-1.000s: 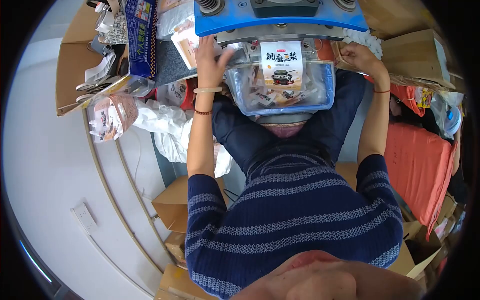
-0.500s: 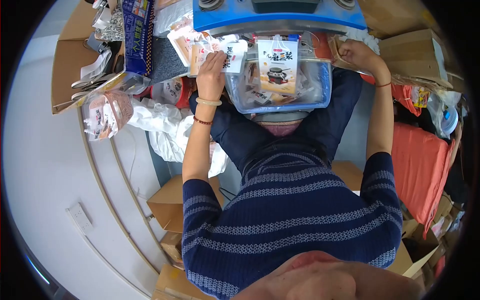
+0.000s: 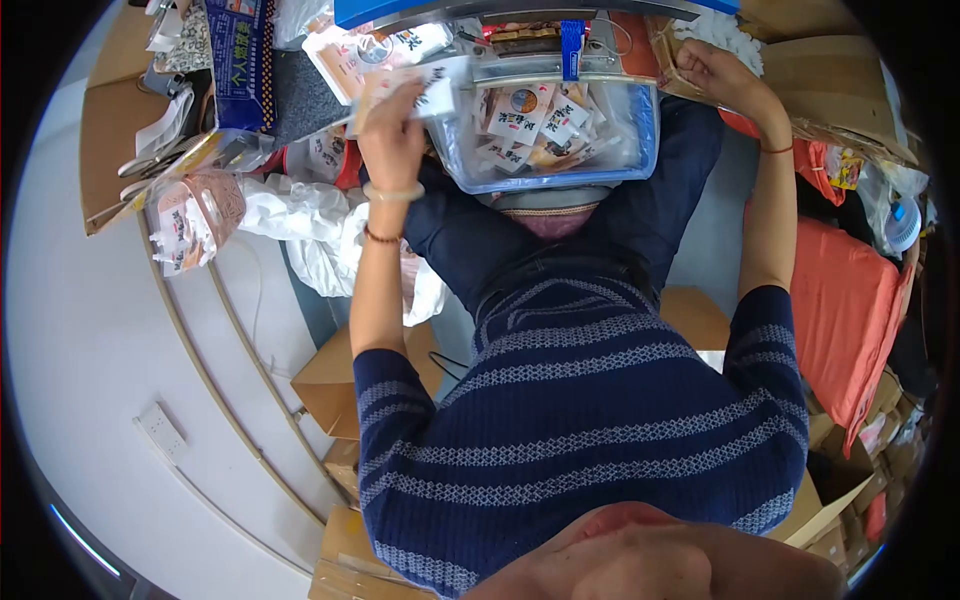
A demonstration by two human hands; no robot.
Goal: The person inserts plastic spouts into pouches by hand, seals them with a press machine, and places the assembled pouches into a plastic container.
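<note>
My left hand point(image 3: 392, 135) is closed on a white printed pouch point(image 3: 440, 88), slightly smeared by motion. Under and behind it lie more printed pouches point(image 3: 345, 55), beside the blue machine point(image 3: 400, 10). In front of me, between my knees, a clear bin with a blue rim point(image 3: 560, 183) holds several printed pouches point(image 3: 525, 110). My right hand point(image 3: 715, 75) is curled at the edge of a cardboard box point(image 3: 670, 60) with small white pieces point(image 3: 730, 40) in it. Whatever its fingers hold, if anything, is hidden.
A blue printed bag point(image 3: 240, 65) and an open carton point(image 3: 110, 130) stand at the left. Bagged pouches point(image 3: 190, 225) hang by the wall. To the right are another carton point(image 3: 825, 95) and a large orange-red package point(image 3: 830, 310).
The pouch that hung upright at the machine over the bin is gone from there. My left hand has moved left with a pouch. My right hand stays curled by the white pieces. The view has shifted.
</note>
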